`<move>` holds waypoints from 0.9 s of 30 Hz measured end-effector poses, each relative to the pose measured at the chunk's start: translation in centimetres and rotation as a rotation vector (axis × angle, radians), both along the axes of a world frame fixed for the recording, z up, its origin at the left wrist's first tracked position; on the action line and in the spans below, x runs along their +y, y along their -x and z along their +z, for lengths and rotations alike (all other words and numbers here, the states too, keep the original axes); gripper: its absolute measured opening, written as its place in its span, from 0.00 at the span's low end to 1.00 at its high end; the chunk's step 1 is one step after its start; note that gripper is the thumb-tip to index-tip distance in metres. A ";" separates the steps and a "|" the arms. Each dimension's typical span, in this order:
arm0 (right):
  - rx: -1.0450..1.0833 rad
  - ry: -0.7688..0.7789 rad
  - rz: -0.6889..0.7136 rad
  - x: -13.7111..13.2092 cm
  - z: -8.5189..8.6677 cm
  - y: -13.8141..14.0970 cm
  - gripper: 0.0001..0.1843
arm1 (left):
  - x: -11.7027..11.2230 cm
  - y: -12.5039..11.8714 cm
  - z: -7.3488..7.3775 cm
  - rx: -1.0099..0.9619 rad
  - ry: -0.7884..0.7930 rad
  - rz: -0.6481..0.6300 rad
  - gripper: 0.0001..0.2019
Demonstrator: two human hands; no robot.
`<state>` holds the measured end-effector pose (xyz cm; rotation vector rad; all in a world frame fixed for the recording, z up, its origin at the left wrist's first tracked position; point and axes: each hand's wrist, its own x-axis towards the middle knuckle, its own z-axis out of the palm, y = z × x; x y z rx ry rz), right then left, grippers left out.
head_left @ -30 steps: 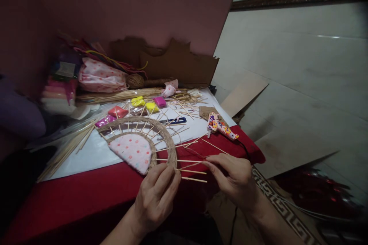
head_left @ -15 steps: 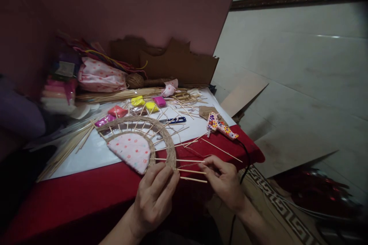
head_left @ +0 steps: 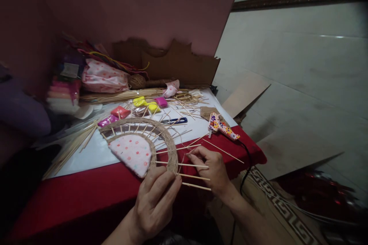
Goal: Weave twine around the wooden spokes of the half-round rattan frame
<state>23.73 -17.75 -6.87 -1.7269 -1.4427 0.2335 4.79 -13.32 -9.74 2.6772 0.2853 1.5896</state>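
Observation:
A half-round woven frame (head_left: 171, 149) of thin sticks and jute twine lies tilted over the table's front edge. Its middle is a half-disc of pink dotted fabric (head_left: 132, 152). My left hand (head_left: 156, 199) is closed on the frame's lower right end, where the twine band meets the sticks. The fingertips of my right hand (head_left: 211, 166) pinch a strand of jute twine (head_left: 181, 157) among the bare wooden sticks (head_left: 195, 165) that stick out to the right. Part of the strand is too thin to follow.
A flower-patterned glue gun (head_left: 220, 126) with a black cord lies at the right. Behind the frame are a blue-handled cutter (head_left: 178, 120), yellow clay packets (head_left: 140, 101), loose sticks (head_left: 71, 149) and a twine ball (head_left: 136, 81). Cardboard (head_left: 181, 63) leans on the wall.
My right hand has moved left and slightly up with the twine, and is now nearer the woven band between the sticks. My left hand keeps its hold, and the view has shifted slightly.

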 end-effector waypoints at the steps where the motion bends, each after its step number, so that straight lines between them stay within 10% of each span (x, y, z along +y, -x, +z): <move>1: 0.003 -0.009 -0.009 0.2 -0.2 0.2 0.09 | 0.0 0.0 0.0 0.008 0.007 -0.001 0.17; 27: -0.081 -0.237 -0.004 -1.6 0.6 -1.3 0.06 | 0.2 -0.6 -0.2 -0.036 0.045 -0.052 0.15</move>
